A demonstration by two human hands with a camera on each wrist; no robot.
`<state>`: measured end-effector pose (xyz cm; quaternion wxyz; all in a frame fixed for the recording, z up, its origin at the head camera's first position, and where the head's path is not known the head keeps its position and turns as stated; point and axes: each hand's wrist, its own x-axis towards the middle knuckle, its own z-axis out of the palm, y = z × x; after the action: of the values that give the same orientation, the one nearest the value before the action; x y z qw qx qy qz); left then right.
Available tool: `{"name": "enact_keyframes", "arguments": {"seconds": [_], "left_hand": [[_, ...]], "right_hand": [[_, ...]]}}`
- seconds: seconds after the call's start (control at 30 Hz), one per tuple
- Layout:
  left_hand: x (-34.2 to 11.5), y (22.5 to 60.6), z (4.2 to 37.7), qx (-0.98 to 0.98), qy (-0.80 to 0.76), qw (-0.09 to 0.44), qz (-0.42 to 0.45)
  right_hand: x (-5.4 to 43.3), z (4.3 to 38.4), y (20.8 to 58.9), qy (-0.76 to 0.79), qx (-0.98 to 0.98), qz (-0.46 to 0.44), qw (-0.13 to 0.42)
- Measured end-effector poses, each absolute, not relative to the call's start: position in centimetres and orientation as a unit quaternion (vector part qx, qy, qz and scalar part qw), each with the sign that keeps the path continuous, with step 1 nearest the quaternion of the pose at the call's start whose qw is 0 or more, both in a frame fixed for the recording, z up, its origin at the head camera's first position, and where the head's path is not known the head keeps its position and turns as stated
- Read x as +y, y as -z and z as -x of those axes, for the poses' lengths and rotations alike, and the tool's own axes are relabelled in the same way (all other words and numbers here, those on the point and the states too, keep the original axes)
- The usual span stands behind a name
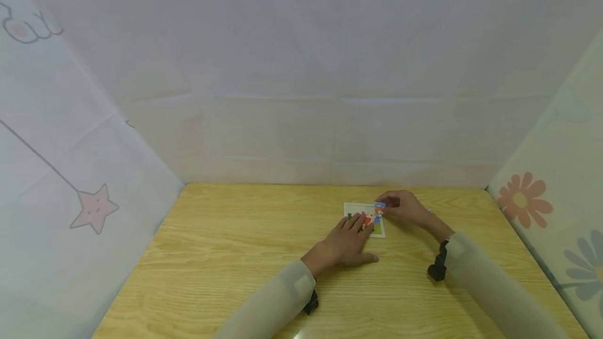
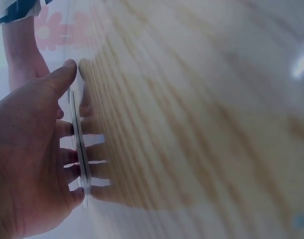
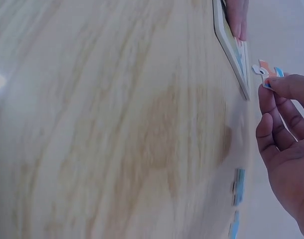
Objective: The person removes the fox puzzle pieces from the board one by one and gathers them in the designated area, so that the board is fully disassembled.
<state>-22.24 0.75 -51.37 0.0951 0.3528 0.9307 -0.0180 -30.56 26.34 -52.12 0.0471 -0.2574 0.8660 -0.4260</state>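
A small jigsaw puzzle board (image 1: 354,206) with a white border lies flat toward the back of the table, right of the middle. My left hand (image 1: 347,242) rests on it with fingers stretched out, covering much of its picture; the thumb points to the right. Thumb and finger of my right hand (image 1: 406,208) pinch a jigsaw piece (image 3: 265,70) with orange, white and blue print. In the right wrist view that piece is held up off the table, just beyond the board's corner. The head view places it over the board's upper right corner.
Two loose jigsaw pieces, a nearer blue one (image 3: 234,226) and another (image 3: 239,186), lie on the wooden table (image 1: 226,255) beside my right hand. A pale cloth backdrop (image 1: 273,77) rises behind the table's back edge and along both sides.
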Motion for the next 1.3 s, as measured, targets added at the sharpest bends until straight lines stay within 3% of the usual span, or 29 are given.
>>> {"name": "enact_keyframes", "arguments": {"seconds": [0.57,1.3], "left_hand": [[0.5,51.7,22.6,0.930,0.016,0.096,-0.355],[0.5,51.5,22.5,0.928,0.016,0.098,-0.359]], "right_hand": [[30.2,30.2,50.8,0.448,0.850,0.266,0.078],[34.5,29.1,50.0,0.430,0.868,0.242,0.065]]}}
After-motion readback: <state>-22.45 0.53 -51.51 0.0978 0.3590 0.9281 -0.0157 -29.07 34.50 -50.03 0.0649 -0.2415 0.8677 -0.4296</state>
